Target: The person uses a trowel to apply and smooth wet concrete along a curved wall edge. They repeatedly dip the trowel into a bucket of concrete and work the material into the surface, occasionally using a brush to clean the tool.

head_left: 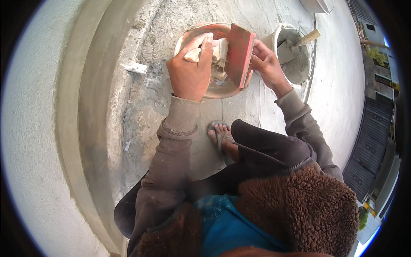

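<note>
Over a round reddish tub (217, 95) my left hand (190, 70) is closed around a pale, cream-coloured piece (220, 50), stained and chunky, whose kind I cannot make out. Part of it pokes out between thumb and fingers. Beside it, my right hand (269, 66) grips a red plastering float (239, 55) by its right side, thumb and fingers at the edge. The float stands steeply tilted over the tub, its reddish-brown broad side turned toward the pale piece. Whether the two touch is hard to see. Wet residue shows in the tub below.
A pale bucket (278, 32) with grey mix and a wooden-handled tool (309, 37) stands right of the tub. Another bucket (317, 5) is farther off. Left are a plastered ledge (92, 98) and a white pipe stub (136, 68). My sandalled foot (220, 132) is close below the tub.
</note>
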Tool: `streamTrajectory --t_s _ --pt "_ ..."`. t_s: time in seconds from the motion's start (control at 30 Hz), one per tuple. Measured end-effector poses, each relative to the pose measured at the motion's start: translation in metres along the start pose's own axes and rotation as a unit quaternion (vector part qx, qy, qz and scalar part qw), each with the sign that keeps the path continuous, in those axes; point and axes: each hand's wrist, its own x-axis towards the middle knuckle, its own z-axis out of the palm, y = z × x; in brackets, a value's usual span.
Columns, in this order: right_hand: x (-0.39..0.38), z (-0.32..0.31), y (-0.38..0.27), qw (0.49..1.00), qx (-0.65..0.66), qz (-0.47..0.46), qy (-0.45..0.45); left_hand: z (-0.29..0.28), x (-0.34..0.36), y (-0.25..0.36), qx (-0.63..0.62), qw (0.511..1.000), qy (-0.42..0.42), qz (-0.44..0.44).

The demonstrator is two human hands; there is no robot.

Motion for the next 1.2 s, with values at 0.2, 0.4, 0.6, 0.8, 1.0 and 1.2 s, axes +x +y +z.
streamTrajectory --t_s 0.2,0.4,0.6,0.8,1.0,1.2 --pt "-0.008 0.002 0.012 1.0 -0.002 -0.017 0.005 0.0 0.006 0.01 0.033 0.999 -0.01 0.035" --pt "-0.01 -0.008 0.023 0.999 -0.032 -0.03 -0.014 -0.008 0.007 0.028 -0.093 0.987 0.046 0.12" --pt "-0.01 -0.009 0.019 0.988 -0.143 -0.062 0.003 -0.028 0.013 0.042 -0.024 0.992 -0.001 0.123" --pt "-0.005 -0.004 -0.012 0.915 -0.378 -0.141 0.006 -0.025 0.013 0.031 0.084 0.96 -0.033 0.263" --pt "-0.01 0.0 -0.028 0.88 -0.465 -0.099 -0.009 -0.024 0.007 0.017 0.054 0.982 -0.03 0.176" --pt "-0.003 -0.014 -0.016 0.97 -0.218 -0.089 -0.055 -0.008 0.045 -0.032 0.202 0.976 -0.076 0.016"
